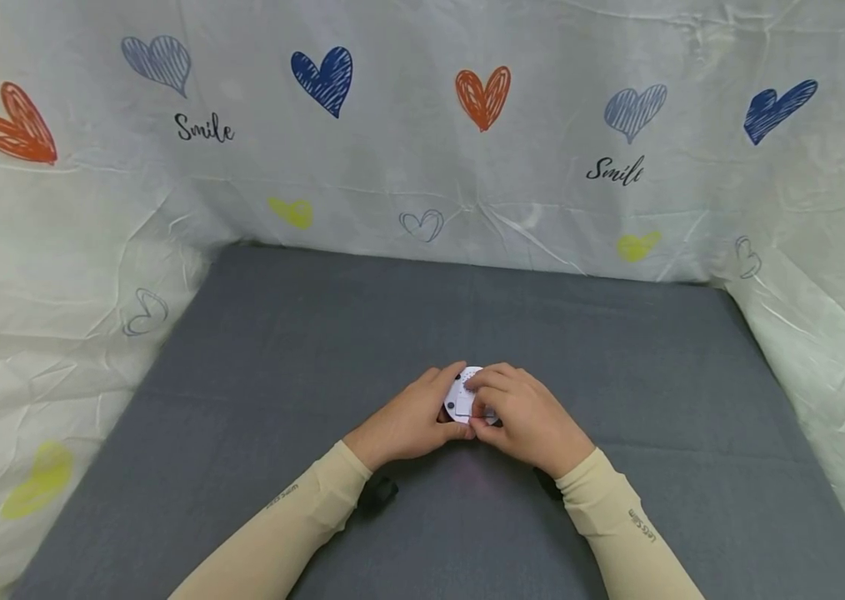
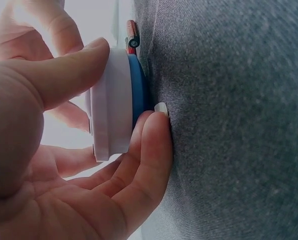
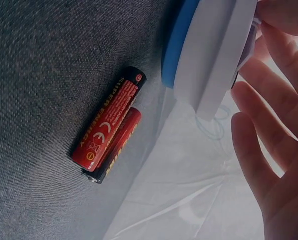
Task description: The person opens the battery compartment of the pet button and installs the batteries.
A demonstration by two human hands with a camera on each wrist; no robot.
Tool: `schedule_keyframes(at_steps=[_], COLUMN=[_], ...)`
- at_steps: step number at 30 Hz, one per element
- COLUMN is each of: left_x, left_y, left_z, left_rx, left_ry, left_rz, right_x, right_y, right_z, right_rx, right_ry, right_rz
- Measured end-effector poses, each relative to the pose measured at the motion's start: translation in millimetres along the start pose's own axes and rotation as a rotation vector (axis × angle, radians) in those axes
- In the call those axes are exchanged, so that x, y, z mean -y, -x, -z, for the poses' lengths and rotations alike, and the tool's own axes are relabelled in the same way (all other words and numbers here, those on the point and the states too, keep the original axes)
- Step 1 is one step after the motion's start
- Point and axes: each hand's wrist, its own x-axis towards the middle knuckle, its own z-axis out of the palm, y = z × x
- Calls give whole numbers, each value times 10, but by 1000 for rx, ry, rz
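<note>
A round white device with a blue underside (image 2: 138,90) is held low over the grey cloth, its white back (image 1: 462,393) facing up with small holes and a rectangular battery cover (image 1: 463,407). My left hand (image 1: 418,417) grips its rim, thumb on the white edge and fingers curled beneath. On the other side, my right hand (image 1: 523,412) pinches at the cover's edge with thumb and forefinger, while its other fingers spread loosely. Beside the device on the cloth lie two red-and-black batteries, one battery (image 3: 109,120) overlapping the other battery (image 3: 121,142) in the right wrist view.
Grey cloth (image 1: 302,333) covers the table. A white sheet (image 1: 392,167) printed with hearts and "Smile" hangs behind and along both sides. Black wrist gear (image 1: 377,495) shows beneath the left sleeve.
</note>
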Motion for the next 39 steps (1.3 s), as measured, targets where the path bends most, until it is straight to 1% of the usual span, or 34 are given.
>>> schedule_keyframes(at_steps=[5, 13, 18, 28, 32, 39], left_x=[5, 15, 31, 35, 31, 40], left_y=[8, 32, 42, 76, 81, 91], left_z=[-2, 1, -4, -8, -12, -17], left_rx=[-7, -12, -14, -13, -5, 7], left_ry=[6, 18, 28, 27, 19, 15], left_rz=[0, 8, 11, 30, 35, 47], right_x=[51, 162, 174, 159, 94, -68], right_y=[-12, -44, -37, -8, 106, 518], right_z=[9, 81, 98, 118, 176, 242], right_rx=[1, -26, -17, 3, -6, -16], right_ry=[25, 93, 124, 134, 153, 196], right_rz=[-1, 7, -19, -60, -112, -277])
